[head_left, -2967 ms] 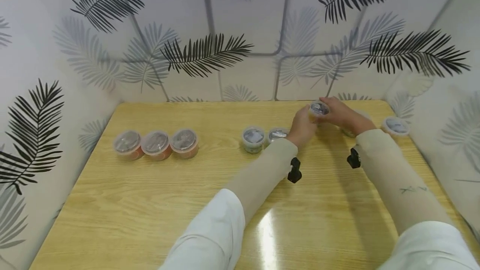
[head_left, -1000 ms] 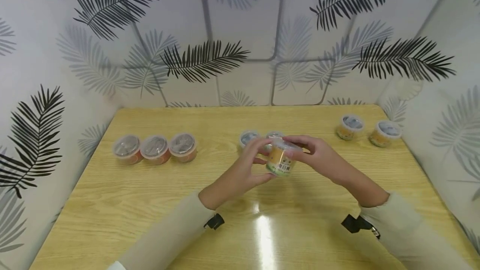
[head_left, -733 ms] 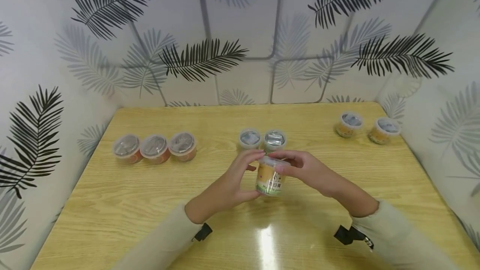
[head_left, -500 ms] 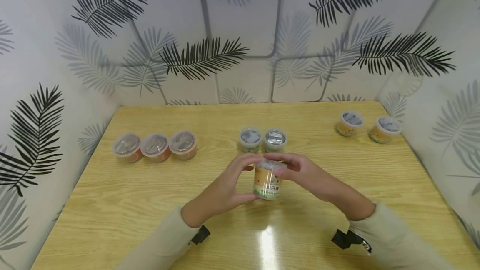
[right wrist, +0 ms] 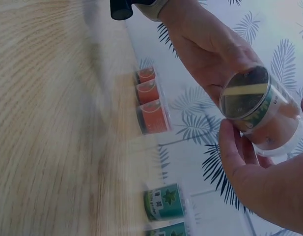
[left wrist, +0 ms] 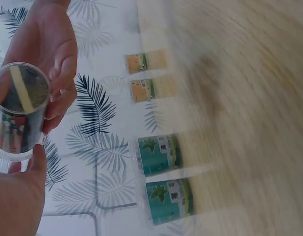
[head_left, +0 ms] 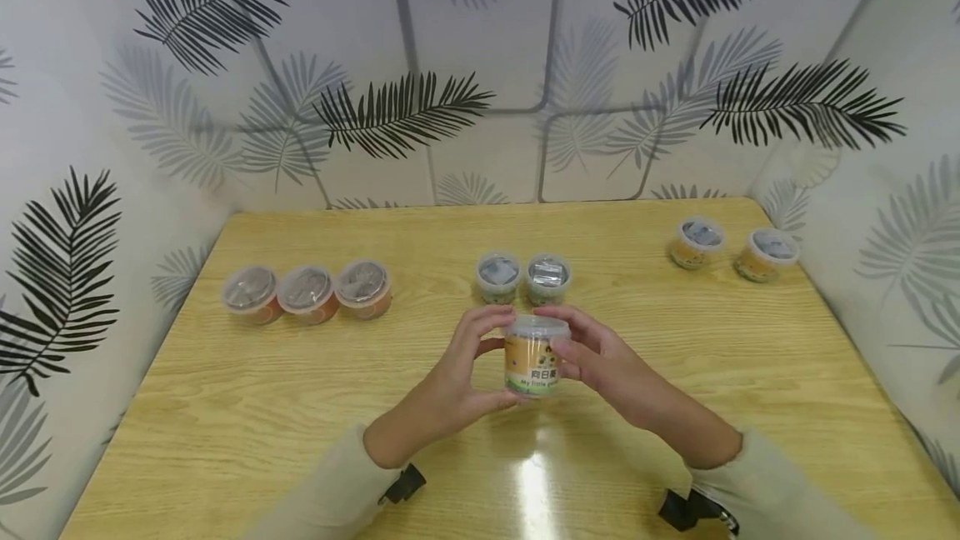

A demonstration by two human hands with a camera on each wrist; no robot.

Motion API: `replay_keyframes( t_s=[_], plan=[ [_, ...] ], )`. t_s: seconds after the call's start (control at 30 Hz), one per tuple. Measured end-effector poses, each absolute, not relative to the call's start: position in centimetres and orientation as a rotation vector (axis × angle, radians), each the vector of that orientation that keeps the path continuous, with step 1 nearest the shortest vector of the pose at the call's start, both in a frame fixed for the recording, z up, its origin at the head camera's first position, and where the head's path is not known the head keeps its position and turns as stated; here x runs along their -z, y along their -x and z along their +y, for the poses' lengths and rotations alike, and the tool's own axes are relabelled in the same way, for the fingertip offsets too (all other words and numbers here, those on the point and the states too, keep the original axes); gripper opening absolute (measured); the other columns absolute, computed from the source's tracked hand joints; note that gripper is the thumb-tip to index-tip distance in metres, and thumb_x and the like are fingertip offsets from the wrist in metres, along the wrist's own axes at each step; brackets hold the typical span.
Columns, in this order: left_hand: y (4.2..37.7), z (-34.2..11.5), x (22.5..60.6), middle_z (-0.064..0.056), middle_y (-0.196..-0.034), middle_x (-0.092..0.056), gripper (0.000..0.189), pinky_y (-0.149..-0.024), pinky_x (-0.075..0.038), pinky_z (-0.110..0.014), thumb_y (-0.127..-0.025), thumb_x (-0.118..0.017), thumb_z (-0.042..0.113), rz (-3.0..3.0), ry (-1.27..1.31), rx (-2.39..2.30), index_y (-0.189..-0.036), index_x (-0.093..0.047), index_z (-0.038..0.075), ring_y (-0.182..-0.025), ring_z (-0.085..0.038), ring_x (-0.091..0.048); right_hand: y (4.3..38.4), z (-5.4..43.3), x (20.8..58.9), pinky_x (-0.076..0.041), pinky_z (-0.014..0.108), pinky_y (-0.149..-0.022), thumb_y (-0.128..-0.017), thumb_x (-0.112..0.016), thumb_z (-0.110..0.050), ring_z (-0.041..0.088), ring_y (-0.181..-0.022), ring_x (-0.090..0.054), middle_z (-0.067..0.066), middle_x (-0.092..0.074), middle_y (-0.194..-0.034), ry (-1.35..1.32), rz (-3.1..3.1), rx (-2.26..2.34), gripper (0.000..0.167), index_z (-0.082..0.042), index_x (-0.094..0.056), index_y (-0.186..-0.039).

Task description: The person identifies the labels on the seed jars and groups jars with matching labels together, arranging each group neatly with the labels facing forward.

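A clear lidded plastic tub (head_left: 531,369) with an orange and green label is held above the table, front centre. My left hand (head_left: 453,377) holds its left side, thumb low and fingers near the lid. On the other side my right hand (head_left: 615,369) grips it around the upper part, thumb on the label. The label faces the head camera, showing printed characters. In both wrist views, the tub's (left wrist: 26,91) underside shows dark contents and a pale strip across it. Just behind stand two green-labelled tubs (head_left: 498,275), side by side.
Three red-labelled tubs (head_left: 306,294) stand in a touching row at the left of the wooden table (head_left: 300,423). Two orange-labelled tubs (head_left: 696,244) sit apart at the back right. Leaf-patterned sheeting (head_left: 480,40) encloses the table's back and sides.
From the back right, both hands have brought the orange-labelled tub to the front centre. Over the last half second it turned slightly, its label now squarer to the head camera.
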State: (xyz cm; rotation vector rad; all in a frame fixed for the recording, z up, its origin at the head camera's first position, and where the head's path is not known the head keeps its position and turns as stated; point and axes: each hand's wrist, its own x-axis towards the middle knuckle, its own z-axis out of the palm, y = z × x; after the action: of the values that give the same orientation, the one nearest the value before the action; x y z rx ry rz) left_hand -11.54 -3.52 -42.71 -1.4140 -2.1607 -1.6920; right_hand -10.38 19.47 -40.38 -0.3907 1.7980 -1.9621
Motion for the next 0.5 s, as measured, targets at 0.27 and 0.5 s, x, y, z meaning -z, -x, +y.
replay_keyframes(
  t_s=[0.27,0.5],
  plan=[
    [11.2,-3.5,43.0,-0.006,-0.144,-0.024,0.06,-0.098,-0.04,-0.039,-0.093,-0.057,0.013,-2.235,1.157,2.239,-0.142,-0.021,0.014,-0.124,-0.024,-0.039,10.0,18.7,41.0,-0.044,0.038,-0.09,-0.092,-0.06,-0.021,0.028,-0.116,-0.046,0.013,-0.043,-0.13,0.299,2.034,1.968,0.053,-0.013,-0.036,-0.139],
    [11.2,-3.2,42.7,-0.011,-0.135,-0.039,0.042,-0.092,-0.044,-0.033,-0.1,-0.041,0.014,-2.303,0.994,2.254,-0.14,-0.026,0.011,-0.117,-0.024,-0.045,9.8,17.8,41.2,-0.045,0.038,-0.089,-0.089,-0.064,-0.02,0.029,-0.113,-0.046,0.012,-0.046,-0.126,0.291,2.127,1.953,0.055,-0.014,-0.039,-0.137]
  ],
)
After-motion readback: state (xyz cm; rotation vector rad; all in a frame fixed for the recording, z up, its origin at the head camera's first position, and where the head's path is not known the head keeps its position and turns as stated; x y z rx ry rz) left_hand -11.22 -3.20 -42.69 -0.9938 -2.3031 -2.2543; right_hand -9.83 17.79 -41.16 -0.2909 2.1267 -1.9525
